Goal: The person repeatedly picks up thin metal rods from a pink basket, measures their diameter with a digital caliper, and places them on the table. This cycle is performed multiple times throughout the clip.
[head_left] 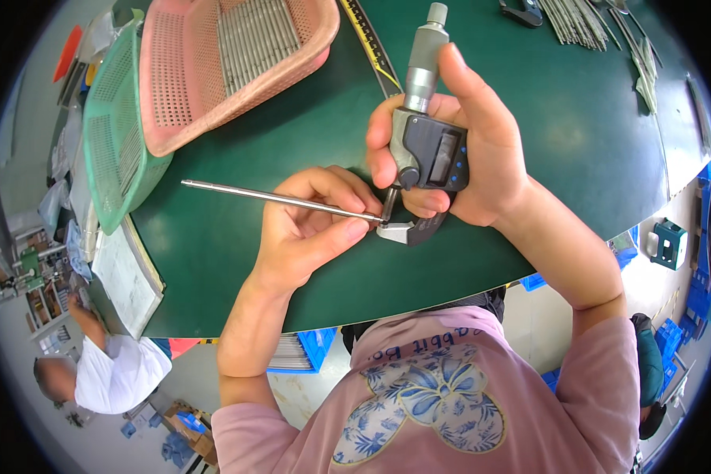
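My left hand (312, 225) pinches a thin metal rod (265, 195) between thumb and fingers, near the rod's right end. The rod slants slightly down to the right, and that end sits at the jaws of a digital micrometer (426, 150). Whether the jaws touch the rod is too small to tell. My right hand (482, 134) is wrapped round the micrometer's body, with the thumb up beside its silver thimble. The micrometer's small display faces up, and its curved frame points toward me.
At the far left a pink basket (205, 118) holds several metal rods, beside a green basket (107, 158). A yellow-black measuring strip (365, 39) lies behind my hands on the green table (213, 268). More rods (573, 22) lie far right. A person in white (122, 375) sits at lower left.
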The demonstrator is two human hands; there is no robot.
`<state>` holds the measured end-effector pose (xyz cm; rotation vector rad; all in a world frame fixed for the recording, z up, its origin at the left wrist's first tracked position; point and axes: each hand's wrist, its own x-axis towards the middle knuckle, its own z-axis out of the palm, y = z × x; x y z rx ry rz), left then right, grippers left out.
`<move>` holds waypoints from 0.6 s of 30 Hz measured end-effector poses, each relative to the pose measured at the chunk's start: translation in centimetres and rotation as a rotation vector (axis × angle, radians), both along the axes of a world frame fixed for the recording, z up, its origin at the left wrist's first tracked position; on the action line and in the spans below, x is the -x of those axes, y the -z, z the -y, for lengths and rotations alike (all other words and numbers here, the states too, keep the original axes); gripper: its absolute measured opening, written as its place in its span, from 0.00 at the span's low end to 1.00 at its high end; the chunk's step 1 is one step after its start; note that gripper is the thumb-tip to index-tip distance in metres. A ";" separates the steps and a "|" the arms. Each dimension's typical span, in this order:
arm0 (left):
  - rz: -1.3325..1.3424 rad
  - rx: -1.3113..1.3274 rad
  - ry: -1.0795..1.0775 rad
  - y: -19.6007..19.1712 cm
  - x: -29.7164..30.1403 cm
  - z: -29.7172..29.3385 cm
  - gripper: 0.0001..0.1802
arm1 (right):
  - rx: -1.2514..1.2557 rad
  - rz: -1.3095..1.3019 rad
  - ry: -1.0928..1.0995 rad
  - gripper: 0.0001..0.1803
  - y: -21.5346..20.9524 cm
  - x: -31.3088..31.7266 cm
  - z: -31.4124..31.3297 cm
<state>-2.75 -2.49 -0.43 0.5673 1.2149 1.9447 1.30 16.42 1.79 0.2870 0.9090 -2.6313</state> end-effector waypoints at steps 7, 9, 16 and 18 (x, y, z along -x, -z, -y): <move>-0.004 0.016 -0.053 -0.1 -0.4 -0.1 0.09 | 0.064 -0.026 0.007 0.39 -0.1 0.0 0.0; -0.010 0.025 -0.062 -0.1 -0.5 -0.2 0.09 | 0.075 -0.020 0.011 0.39 -0.1 0.0 0.1; -0.033 0.047 -0.078 -0.1 -0.6 -0.2 0.09 | 0.029 -0.065 0.024 0.40 -0.1 -0.2 0.0; -0.041 0.044 -0.074 -0.1 -0.6 -0.2 0.09 | -0.002 -0.070 0.011 0.40 0.0 -0.2 0.0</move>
